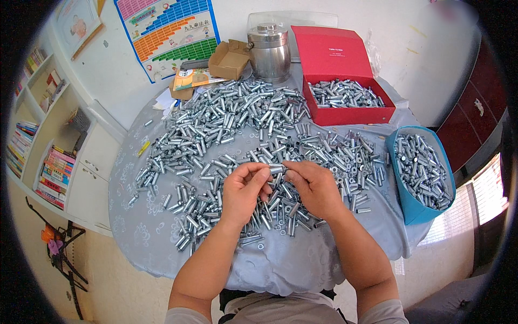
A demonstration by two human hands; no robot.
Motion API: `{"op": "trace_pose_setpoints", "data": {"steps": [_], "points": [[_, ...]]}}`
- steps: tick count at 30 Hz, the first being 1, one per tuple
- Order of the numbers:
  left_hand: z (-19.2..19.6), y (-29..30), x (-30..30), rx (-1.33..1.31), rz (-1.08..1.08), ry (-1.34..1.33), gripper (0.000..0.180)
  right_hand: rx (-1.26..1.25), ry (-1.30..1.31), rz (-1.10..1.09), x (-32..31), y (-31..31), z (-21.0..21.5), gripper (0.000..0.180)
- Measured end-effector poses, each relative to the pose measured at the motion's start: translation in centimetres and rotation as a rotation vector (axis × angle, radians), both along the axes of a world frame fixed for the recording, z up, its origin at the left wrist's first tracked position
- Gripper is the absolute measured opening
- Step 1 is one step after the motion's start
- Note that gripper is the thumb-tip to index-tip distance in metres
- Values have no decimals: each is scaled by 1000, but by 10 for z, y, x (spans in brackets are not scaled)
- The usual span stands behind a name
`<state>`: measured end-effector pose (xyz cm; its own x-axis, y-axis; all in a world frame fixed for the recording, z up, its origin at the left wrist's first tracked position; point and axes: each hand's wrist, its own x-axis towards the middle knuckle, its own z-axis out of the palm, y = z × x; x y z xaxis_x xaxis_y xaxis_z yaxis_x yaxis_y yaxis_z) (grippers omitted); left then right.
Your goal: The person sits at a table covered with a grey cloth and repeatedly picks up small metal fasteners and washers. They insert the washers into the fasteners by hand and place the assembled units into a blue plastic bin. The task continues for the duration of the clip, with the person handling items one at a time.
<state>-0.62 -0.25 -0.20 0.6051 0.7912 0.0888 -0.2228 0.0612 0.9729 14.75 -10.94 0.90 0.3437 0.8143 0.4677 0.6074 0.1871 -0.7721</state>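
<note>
Item: metal sleeve [277,169], pinched end to end between fingertips of left hand [243,190] and right hand [314,188], held above the loose sleeve heap [232,124] for handling. Beyond heap: red box [345,102]; right of heap: blue bin [423,173], both collecting sleeves.

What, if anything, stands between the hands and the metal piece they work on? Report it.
Nothing visible. The left hand and right hand both pinch the small metal sleeve directly, above the loose pile of sleeves on the table.
</note>
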Motion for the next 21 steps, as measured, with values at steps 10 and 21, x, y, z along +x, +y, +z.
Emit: {"op": "trace_pose_setpoints", "data": {"steps": [10, 21], "points": [[5, -2, -1, -25, -54, 46, 10, -79, 105, 55, 4, -5, 5, 25], [-2, -5, 6, 377, -90, 125, 20, 69, -63, -305, 22, -2, 1, 19]]}}
